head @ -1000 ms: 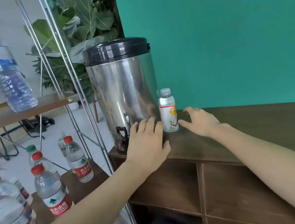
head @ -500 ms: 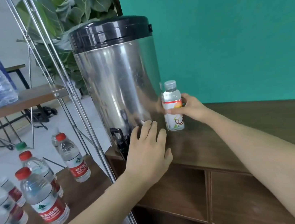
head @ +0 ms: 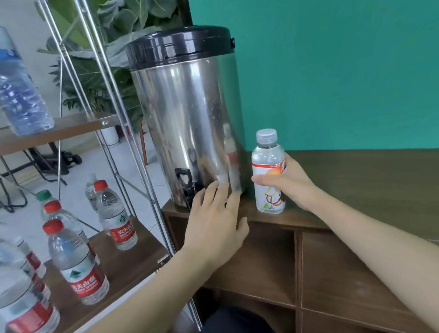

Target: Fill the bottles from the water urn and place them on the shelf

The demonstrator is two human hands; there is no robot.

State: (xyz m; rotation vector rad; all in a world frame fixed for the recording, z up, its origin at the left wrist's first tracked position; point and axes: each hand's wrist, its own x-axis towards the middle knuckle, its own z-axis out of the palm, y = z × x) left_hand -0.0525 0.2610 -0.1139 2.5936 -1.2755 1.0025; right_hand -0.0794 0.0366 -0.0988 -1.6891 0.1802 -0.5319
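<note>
A steel water urn (head: 189, 119) with a black lid stands at the left end of the wooden cabinet top (head: 384, 180); its black tap (head: 187, 185) faces front-left. Right of the urn stands a small capped bottle (head: 267, 171) with a white and orange label. My right hand (head: 288, 182) grips this bottle around its middle. My left hand (head: 218, 223) rests with straight fingers against the urn's base, just right of the tap, holding nothing.
A metal-framed shelf unit (head: 111, 125) stands left of the cabinet. Its lower wooden shelf (head: 125, 264) carries several red-capped water bottles (head: 75, 260). The upper shelf (head: 39, 135) holds a tall blue-labelled bottle (head: 1, 70). A leafy plant (head: 122, 24) stands behind.
My right hand reached the small bottle and closed around it, then drew it slightly right and forward from the urn. My left hand stayed at the urn's base.
</note>
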